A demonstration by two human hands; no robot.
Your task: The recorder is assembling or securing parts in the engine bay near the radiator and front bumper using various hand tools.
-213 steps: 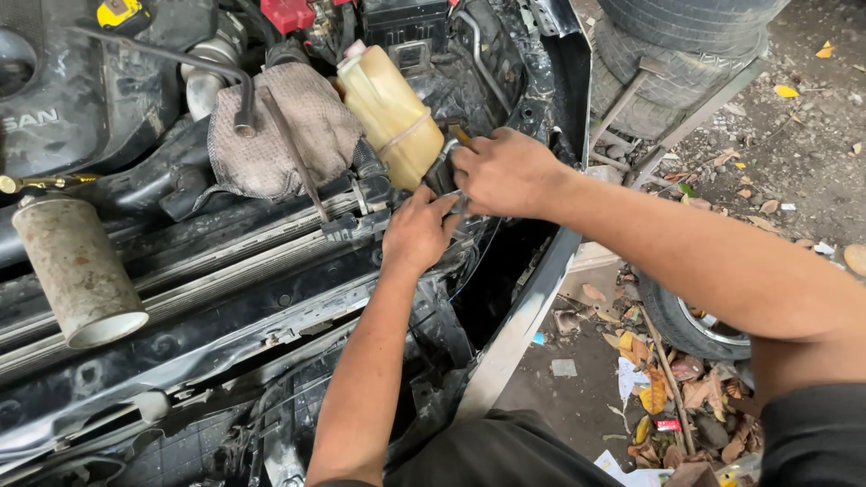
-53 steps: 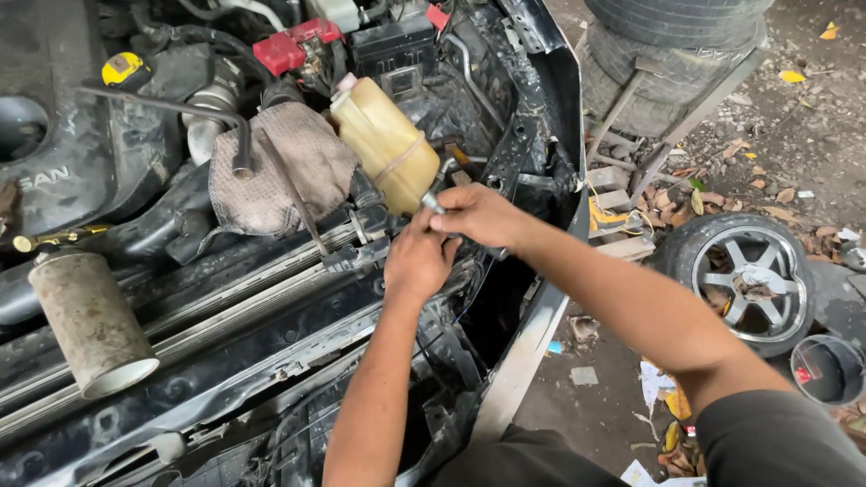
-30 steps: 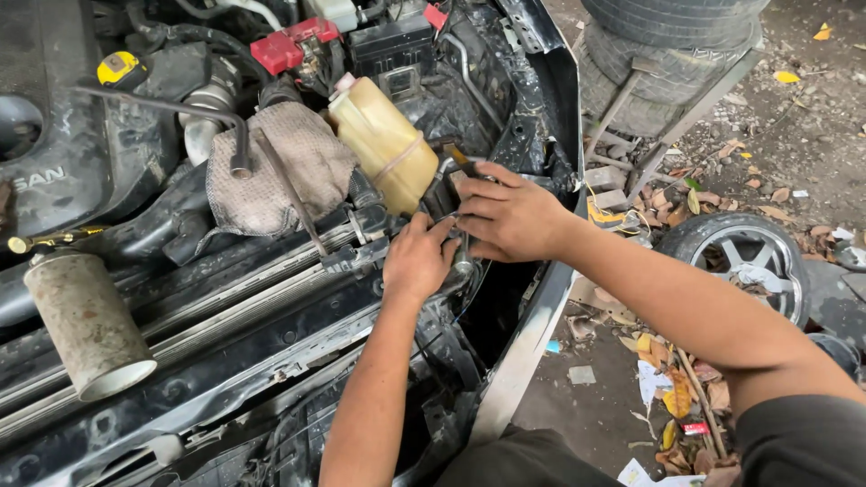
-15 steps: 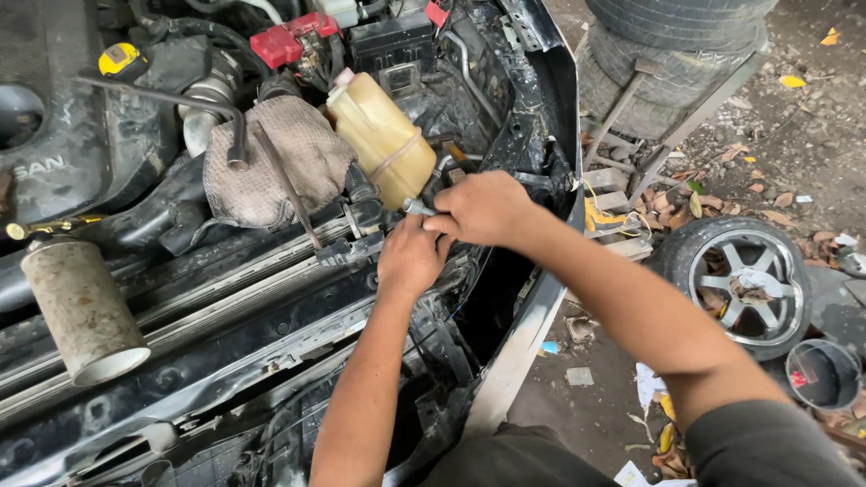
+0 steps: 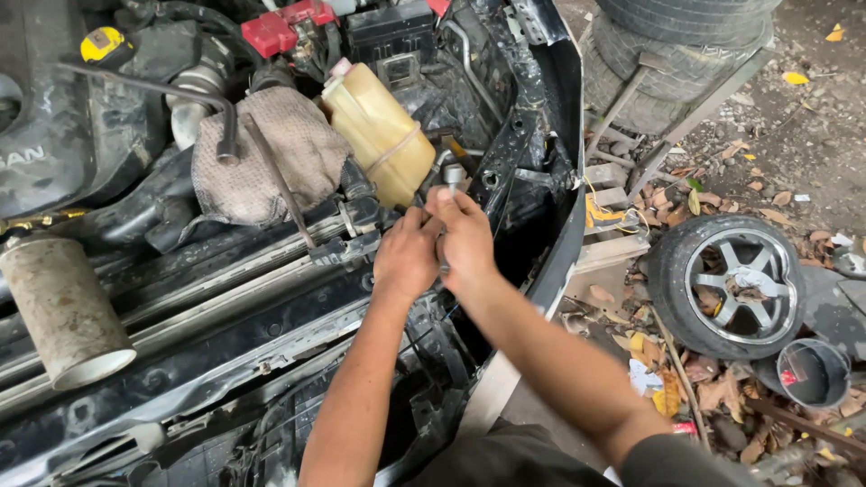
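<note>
Down in the head view, both hands meet over the front right corner of an open engine bay. The left hand is curled, its fingers closed at the base of a small metal tool, a short silver shaft with a socket-like head that stands up just past the knuckles. The right hand lies tight against the left one, fingers wrapped around the same tool lower down, so the two hands touch each other and are clamped together on it. What the tool's lower end sits on is hidden by the fingers.

Just beyond the tool stands a yellowish plastic tank, tilted, with a band around its middle. To its left a dirty grey rag is draped over engine parts, and a bent black pipe runs across above it. A red cap sits at the top of the bay, and a yellow cap farther left. At the left edge lies a rusty cylinder, its open end facing down and right.

On the ground to the right, among dry leaves, a wheel with a silver rim lies flat, a small grey bucket just beside it. Stacked tyres stand at the top.
</note>
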